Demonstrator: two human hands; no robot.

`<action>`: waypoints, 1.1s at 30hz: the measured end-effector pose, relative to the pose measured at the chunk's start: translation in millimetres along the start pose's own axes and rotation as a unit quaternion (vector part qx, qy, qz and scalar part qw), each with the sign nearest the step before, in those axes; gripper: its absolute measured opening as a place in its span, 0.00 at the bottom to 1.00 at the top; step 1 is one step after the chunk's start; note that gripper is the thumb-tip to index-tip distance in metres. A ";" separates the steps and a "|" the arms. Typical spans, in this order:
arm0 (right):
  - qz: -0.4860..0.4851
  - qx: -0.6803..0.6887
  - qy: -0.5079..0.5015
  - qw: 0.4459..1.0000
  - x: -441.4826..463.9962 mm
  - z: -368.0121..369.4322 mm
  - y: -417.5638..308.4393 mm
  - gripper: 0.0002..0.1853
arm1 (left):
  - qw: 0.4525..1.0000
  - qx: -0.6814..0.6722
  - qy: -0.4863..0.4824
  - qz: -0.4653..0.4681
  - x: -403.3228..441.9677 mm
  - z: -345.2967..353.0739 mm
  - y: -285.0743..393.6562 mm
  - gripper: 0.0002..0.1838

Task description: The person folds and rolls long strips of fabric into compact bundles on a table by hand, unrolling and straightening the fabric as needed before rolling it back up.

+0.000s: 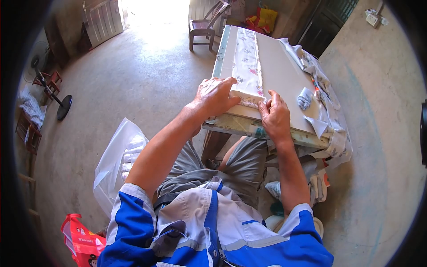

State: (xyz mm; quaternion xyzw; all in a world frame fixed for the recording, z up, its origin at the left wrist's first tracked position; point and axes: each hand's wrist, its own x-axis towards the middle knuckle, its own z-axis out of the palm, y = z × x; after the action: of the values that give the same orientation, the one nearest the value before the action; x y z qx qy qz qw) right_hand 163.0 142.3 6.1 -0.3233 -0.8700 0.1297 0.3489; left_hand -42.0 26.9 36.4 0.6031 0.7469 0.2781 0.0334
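Note:
A long strip of white floral cloth point(247, 58) lies lengthwise on the pale tabletop point(278, 58), its near end folded over in a thick edge. My left hand point(215, 97) rests at the left corner of that fold, with thumb and fingers on the cloth. At the fold's right corner, my right hand point(275, 115) holds the edge between thumb and fingers. To the right of my right hand, a small rolled bundle point(304, 99) sits on the tabletop.
Floral cloth pieces point(331, 107) hang over the table's right side. A chair point(208, 27) stands beyond the table. On the floor at left are a white plastic bag point(111, 162) with rolls, a red bag point(82, 240) and a fan point(65, 107).

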 end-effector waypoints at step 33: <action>-0.198 -0.126 -0.107 0.966 -21.6 -5.5 -4.9 0.35 | 0.986 0.028 0.057 0.154 -30.4 35.7 9.6 0.23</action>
State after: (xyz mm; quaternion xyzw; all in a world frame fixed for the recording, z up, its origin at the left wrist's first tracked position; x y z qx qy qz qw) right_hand 176.4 124.5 1.0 -0.1703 -0.9583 -0.0186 0.2288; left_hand -11.6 13.5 2.0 0.6952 0.6531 0.2923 -0.0695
